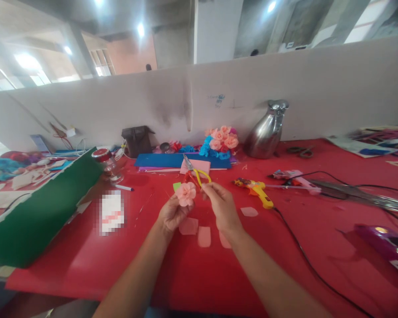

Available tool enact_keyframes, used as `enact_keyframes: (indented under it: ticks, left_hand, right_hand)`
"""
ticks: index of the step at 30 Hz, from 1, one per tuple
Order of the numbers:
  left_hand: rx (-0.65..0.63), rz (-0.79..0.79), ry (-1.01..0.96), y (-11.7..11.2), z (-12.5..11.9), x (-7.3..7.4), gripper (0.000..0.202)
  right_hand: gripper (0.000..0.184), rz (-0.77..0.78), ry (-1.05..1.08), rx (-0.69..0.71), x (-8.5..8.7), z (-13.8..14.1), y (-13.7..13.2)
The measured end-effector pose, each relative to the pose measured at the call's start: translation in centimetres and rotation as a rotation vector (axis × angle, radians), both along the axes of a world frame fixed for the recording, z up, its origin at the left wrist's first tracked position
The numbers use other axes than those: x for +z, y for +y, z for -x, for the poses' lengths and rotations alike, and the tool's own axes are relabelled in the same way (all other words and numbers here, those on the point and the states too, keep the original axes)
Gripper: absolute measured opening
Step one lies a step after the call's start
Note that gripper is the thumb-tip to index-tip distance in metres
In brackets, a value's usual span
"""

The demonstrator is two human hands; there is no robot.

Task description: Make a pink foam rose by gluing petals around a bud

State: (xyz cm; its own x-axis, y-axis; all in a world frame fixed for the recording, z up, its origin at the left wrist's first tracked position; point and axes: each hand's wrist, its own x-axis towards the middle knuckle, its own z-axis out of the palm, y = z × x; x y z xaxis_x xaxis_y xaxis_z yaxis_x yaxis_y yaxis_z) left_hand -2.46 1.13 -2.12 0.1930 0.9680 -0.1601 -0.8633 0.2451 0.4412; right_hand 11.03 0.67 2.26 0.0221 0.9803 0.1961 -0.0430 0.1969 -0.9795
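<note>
A pink fabric-like or paper flower [186, 194] with layered petals is held up in the fingers of my left hand [175, 213]. Just to its right, my right hand [223, 206] has its thumb and fingers drawn together in a pinch. Its fingertips overlap the handle end of a yellow-handled tool with a pointed metal tip [194, 168], and I cannot make out what they grip. That tip reaches over a folded pink sheet [203, 166]. Loose pink petals [204, 236] lie on the red table [185, 274] below my hands, one partly behind my right wrist.
Right of my hands lie a yellow glue gun [262, 194] with a black cord and a pink glue gun [307, 182]. A flower bunch [223, 140], steel jug [267, 132] and dark scissors [300, 152] stand or lie behind. Leftward are a glass jar [109, 165] and green panel [49, 207].
</note>
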Motion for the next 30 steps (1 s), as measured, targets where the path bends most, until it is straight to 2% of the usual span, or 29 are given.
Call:
enact_keyframes:
  ticks: [3,7,14,18,21,25,30]
  left_hand:
    - [-0.005,0.004,0.013,0.0,0.0,0.0,0.046]
    - [-0.013,-0.028,0.032,0.0,0.0,0.0,0.042]
    - [-0.017,-0.050,0.070,0.0,0.0,-0.2,0.035]
    - [-0.041,-0.045,0.035,-0.2,0.0,0.0,0.033]
    - [-0.055,-0.019,0.023,-0.4,0.0,0.2,0.033]
    - [-0.045,0.022,0.016,-0.5,-0.1,0.5,0.031]
    - [-0.052,0.010,0.013,-0.5,-0.2,0.7,0.035]
  right_hand:
    - [0.029,0.008,0.034,-0.003,0.0,-0.1,0.2]
    - [0.033,-0.041,-0.033,0.079,0.5,0.0,-0.4]
    - [0.019,-0.082,-0.133,0.061,0.4,0.2,-0.9]
    - [0.016,-0.114,-0.091,0.047,0.4,0.0,-0.6]
    - [0.015,-0.068,-0.018,0.054,0.6,-0.2,-0.2]
    - [0.016,0.040,0.048,0.183,0.6,0.0,-0.1]
    - [0.015,0.057,0.122,0.217,0.3,0.4,-0.2]
